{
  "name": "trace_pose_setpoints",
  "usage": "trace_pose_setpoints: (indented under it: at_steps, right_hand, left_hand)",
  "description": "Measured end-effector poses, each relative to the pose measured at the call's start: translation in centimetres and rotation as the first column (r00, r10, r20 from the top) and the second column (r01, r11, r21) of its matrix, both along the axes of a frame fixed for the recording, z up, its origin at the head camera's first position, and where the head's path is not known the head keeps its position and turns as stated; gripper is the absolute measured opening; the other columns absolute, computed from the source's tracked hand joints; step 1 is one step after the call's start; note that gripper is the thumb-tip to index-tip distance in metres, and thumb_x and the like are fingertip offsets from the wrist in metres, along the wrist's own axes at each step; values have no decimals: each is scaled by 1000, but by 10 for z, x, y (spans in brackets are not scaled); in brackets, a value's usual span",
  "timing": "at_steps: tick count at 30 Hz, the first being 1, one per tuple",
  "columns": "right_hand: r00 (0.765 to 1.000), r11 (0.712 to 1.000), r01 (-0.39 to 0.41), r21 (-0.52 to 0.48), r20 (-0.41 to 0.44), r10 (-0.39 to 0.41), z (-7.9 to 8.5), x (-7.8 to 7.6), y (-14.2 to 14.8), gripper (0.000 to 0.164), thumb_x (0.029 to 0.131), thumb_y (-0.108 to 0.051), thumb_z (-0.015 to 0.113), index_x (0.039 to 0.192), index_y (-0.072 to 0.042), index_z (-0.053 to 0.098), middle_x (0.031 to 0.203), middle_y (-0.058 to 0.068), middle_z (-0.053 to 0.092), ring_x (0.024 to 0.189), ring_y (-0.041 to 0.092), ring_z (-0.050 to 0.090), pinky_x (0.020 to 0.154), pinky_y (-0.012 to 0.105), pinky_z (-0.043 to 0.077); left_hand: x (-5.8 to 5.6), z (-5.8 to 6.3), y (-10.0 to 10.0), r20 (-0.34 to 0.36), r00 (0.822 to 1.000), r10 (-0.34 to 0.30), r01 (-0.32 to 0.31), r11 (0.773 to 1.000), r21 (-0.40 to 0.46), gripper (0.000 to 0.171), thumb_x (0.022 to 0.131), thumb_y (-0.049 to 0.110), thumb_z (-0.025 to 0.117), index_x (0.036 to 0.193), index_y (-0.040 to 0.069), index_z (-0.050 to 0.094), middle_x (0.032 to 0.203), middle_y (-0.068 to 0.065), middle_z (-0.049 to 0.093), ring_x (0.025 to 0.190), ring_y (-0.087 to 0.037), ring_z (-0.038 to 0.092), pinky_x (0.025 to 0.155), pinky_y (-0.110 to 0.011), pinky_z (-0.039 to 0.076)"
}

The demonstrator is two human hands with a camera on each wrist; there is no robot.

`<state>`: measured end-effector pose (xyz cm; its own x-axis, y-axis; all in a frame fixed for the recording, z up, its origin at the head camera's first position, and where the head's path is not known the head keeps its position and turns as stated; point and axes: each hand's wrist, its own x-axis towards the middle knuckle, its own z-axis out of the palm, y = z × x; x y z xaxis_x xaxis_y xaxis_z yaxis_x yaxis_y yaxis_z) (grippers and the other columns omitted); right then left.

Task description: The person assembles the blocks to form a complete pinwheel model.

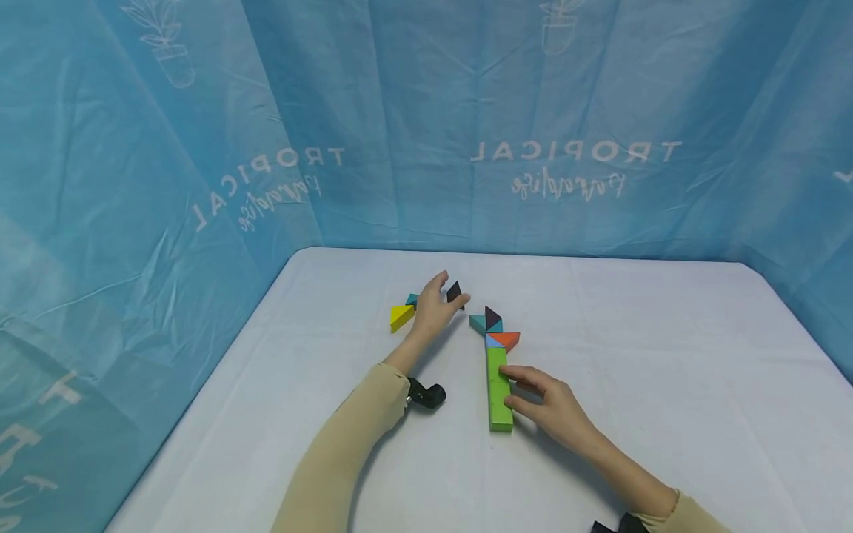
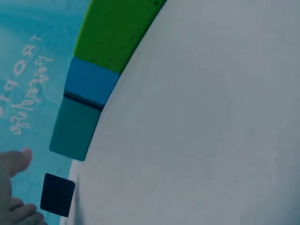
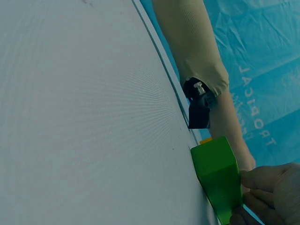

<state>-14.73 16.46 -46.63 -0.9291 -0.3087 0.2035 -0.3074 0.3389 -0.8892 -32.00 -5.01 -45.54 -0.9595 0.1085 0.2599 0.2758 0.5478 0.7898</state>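
Note:
My left hand (image 1: 435, 309) reaches over the far part of the table, thumb and fingers spread beside a black block (image 1: 455, 293). In the left wrist view, a gap shows between the thumb and this black block (image 2: 57, 195). My right hand (image 1: 556, 406) touches the right side of a long green bar (image 1: 498, 392) with thumb and fingertips. The right wrist view shows the thumb against the green bar's side (image 3: 218, 168). Beyond the bar's far end lie a light blue triangle (image 1: 494, 341), an orange triangle (image 1: 509, 339), a teal triangle (image 1: 477, 323) and a black triangle (image 1: 492, 317).
A yellow block (image 1: 401, 317) lies left of my left hand, with a teal block (image 1: 412, 300) partly hidden behind the hand. A black wrist camera (image 1: 428, 394) sticks out from the left sleeve. Blue printed curtains (image 1: 426, 207) surround the white table (image 1: 666, 414).

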Motion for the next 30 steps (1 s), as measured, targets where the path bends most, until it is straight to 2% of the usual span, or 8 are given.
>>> trace_pose_setpoints:
  at_steps: [5, 10, 18, 25, 30]
  right_hand:
    - [1000, 1000, 4, 9, -5, -4, 1, 1, -1, 46, 84, -13, 73, 127, -10, 59, 128, 3, 57, 115, 25, 55, 95, 33, 46]
    - [1000, 1000, 1, 4, -6, -1, 1, 1, -1, 46, 84, -13, 73, 127, -9, 58, 128, 4, 57, 116, 25, 55, 95, 33, 46]
    - [1000, 1000, 5, -5, -14, -5, -1, 0, 0, 46, 84, -14, 73, 127, -9, 59, 128, 4, 58, 115, 25, 55, 95, 33, 46]
    - [1000, 1000, -3, -25, -11, 3, -4, -1, 1, 45, 84, -15, 72, 127, -10, 59, 128, 4, 58, 116, 24, 55, 96, 33, 46]
    - [1000, 1000, 7, -22, -6, -8, -4, -1, 0, 44, 84, -12, 72, 126, -10, 59, 127, 4, 58, 116, 23, 55, 96, 33, 46]
  left_hand:
    - [-2, -11, 4, -23, 998, 63, -65, 996, -59, 63, 83, 19, 75, 132, -7, 47, 130, -21, 52, 119, -31, 50, 100, -38, 42]
    - [-5, -17, 5, -49, 993, 105, -108, 992, -63, 52, 83, 10, 72, 128, -6, 51, 123, -20, 56, 111, -27, 55, 96, -35, 46]
    - [-5, -16, 4, -35, 993, 115, -118, 989, -89, 47, 85, 6, 65, 129, -4, 51, 122, -20, 56, 107, -27, 56, 92, -33, 48]
    - [-6, -20, 3, -43, 990, 133, -137, 986, -99, 44, 87, 5, 62, 130, -1, 53, 126, -17, 55, 113, -27, 53, 98, -35, 45]
    - [-7, -21, -4, -51, 992, 118, -122, 988, -90, 40, 90, 7, 63, 128, 2, 56, 125, -15, 57, 116, -26, 53, 99, -37, 43]
